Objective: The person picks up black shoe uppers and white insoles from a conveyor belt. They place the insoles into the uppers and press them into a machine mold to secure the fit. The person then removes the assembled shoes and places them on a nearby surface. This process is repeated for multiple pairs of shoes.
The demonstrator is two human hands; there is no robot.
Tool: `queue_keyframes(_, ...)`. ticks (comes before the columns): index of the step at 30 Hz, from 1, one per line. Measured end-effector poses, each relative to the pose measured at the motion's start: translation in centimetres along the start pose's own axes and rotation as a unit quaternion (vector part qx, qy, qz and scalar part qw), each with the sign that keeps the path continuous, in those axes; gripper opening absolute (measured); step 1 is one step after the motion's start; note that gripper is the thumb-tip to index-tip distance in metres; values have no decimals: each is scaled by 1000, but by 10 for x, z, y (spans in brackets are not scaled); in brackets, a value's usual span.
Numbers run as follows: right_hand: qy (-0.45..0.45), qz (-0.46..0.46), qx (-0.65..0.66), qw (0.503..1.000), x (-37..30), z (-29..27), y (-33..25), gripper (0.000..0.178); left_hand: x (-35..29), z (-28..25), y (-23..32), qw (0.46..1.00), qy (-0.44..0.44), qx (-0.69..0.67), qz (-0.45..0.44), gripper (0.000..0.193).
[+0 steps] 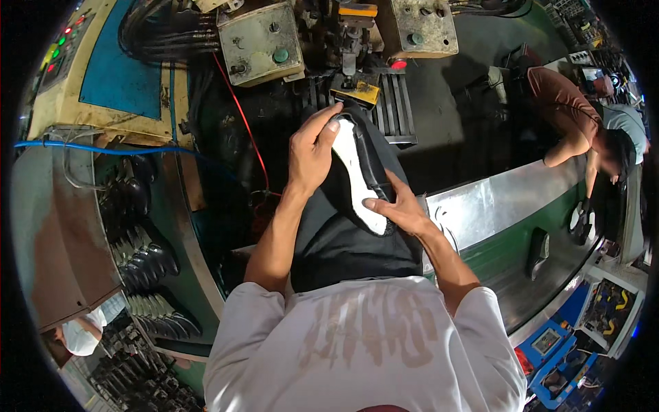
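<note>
White T-shirt (364,336) nearest us, dark trousers (343,254) past it; above the lap we have the shoe (357,180), held by both hands. Right hand (401,209): pinching the lower end, thumb flat on the white bottom, fingers round the right side, tips hidden from us. Left hand (312,151): gripping the upper end, thumb on the white edge, index stretched along the tip, elbow bent. Shoe looks black and glossy at the side, white bottom facing up, narrow in the middle, lying aslant.

Just beyond the shoe we get a yellow block (367,92) and metal slats (395,103), blocking the way ahead. Left: red cable (244,117), then racked dark shoes (147,254). Right: green worktop (491,275) with bright metal edging, one dark shoe (539,254) on it. Further up, control boxes (261,42) flank the machine head (350,38). Far right, we see a person in a brownish top (563,103) leaning over the worktop's far end.
</note>
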State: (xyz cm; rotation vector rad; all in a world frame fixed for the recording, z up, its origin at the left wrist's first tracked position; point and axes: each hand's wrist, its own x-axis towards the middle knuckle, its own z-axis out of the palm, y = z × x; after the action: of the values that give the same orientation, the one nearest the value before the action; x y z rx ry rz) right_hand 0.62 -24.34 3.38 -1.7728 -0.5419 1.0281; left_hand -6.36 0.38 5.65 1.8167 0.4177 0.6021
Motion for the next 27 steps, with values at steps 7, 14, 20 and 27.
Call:
queue_keyframes(7,103,-204,-232,946,20,-7,-25,123,-7,-48,52,944,-162,-289,11,85)
queue_keyframes(14,113,-226,-288,924,27,12,25,125,-33,-33,34,987,-118,-88,-58,60)
queue_keyframes(20,87,-206,-298,928,35,-9,18,118,-8,-26,25,968,-109,-175,-142,57)
queue_keyframes(27,13,-213,-198,957,40,-54,-11,100,41,20,-32,909,-60,-228,-344,55)
